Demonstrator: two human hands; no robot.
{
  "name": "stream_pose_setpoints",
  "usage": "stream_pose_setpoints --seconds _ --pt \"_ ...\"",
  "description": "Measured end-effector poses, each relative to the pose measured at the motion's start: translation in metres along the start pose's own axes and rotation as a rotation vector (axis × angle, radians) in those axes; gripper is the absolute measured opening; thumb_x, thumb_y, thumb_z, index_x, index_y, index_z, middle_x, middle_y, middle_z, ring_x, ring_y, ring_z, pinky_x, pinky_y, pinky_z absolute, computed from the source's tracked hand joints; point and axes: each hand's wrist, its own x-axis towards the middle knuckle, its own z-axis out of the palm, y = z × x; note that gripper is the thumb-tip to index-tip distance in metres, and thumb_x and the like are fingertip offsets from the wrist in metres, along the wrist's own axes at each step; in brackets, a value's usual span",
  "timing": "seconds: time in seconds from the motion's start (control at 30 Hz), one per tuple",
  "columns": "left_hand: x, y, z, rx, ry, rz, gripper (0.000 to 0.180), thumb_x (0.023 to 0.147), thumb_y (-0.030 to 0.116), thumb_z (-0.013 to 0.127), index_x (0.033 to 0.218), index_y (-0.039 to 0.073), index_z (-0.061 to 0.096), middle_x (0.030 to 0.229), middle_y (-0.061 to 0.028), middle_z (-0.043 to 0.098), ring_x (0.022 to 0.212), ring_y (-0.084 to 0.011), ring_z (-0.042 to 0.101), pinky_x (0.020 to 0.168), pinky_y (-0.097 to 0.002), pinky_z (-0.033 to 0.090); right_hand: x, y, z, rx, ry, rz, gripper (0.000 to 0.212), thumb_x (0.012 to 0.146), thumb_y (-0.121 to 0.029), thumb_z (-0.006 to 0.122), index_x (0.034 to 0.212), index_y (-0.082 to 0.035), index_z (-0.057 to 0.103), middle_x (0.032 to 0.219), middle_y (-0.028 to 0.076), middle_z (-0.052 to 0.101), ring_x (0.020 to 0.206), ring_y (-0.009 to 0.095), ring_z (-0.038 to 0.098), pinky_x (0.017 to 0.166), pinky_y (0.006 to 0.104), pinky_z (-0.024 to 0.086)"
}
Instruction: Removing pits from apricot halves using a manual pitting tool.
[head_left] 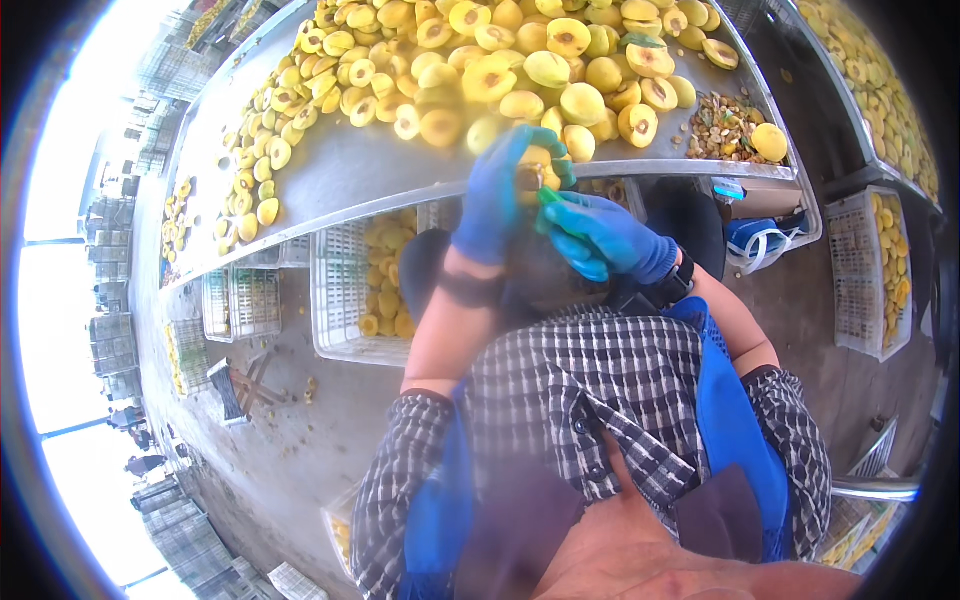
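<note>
My left hand point(487, 200), in a blue glove, is closed round a yellow peach point(538, 160) at the near edge of the metal table point(390, 205). The peach's cut side shows a brown hollow or stone. My right hand point(622, 238), gloved in blue too, grips a small tool with a green handle point(548, 198). Its tip meets the peach, but the fingers and fruit hide its working end. Just beyond my hands lies a heap of yellow peaches point(490, 75), many of them cut in half.
Peach stones and scraps point(722, 128) lie at the table's right corner. Below the table stands a white plastic crate point(338, 290) with peaches. Another white crate point(850, 270) is on the floor at right. A blue and white bag point(758, 243) sits under the table's right end.
</note>
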Motion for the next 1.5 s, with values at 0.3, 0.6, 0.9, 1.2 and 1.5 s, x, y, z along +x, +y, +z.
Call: stream_pose_setpoints --seconds 0.3,0.6,0.9,1.2,1.5 --pt "-0.028 -0.026 -0.097 0.720 0.418 -0.100 0.032 0.083 0.019 0.067 0.112 0.008 0.066 0.105 -0.0136 0.066 0.093 -0.0277 0.064 0.080 -0.0374 0.051 -0.035 0.012 -0.056 -0.444 0.091 0.130 0.035 0.097 -0.028 0.055 0.120 -0.002 0.059 0.095 0.004 0.063 0.085 0.012 0.060 0.073 0.0247 0.049" --pt "0.015 -0.033 -0.163 1.287 0.297 -0.011 0.040 0.084 0.029 0.062 0.118 0.009 0.060 0.109 -0.0204 0.063 0.103 -0.0380 0.059 0.088 -0.0453 0.048 -0.028 0.042 -0.068 -0.401 0.110 -0.003 0.020 0.095 -0.029 0.060 0.100 -0.011 0.055 0.066 -0.007 0.045 0.049 0.003 0.039 0.043 0.0194 0.031" --pt "0.063 -0.093 -0.139 1.241 0.127 -0.227 0.053 0.080 0.027 0.066 0.126 0.008 0.050 0.116 -0.0238 0.058 0.108 -0.0414 0.058 0.088 -0.0462 0.049 -0.024 0.052 -0.076 -0.458 0.112 0.265 0.053 0.093 -0.026 0.066 0.134 0.001 0.047 0.122 0.004 0.054 0.111 0.014 0.049 0.094 0.0269 0.041" --pt "0.017 -0.033 -0.082 -0.630 0.408 -0.245 0.032 0.093 0.030 0.060 0.117 0.008 0.055 0.107 -0.0069 0.059 0.098 -0.0236 0.060 0.085 -0.0419 0.052 -0.011 0.019 -0.034 -1.054 0.094 -0.427 0.023 0.095 -0.026 0.058 0.103 -0.006 0.054 0.078 0.006 0.057 0.066 0.017 0.055 0.061 0.0309 0.045" --pt "-0.003 -0.006 -0.016 -0.587 0.374 -0.215 0.045 0.103 0.040 0.037 0.129 0.006 0.049 0.115 -0.0091 0.058 0.104 -0.0202 0.058 0.088 -0.0322 0.050 0.027 -0.015 0.015 -1.474 0.422 -0.772 0.033 0.092 -0.028 0.060 0.113 -0.004 0.052 0.086 0.018 0.065 0.075 0.038 0.064 0.060 0.0445 0.049"
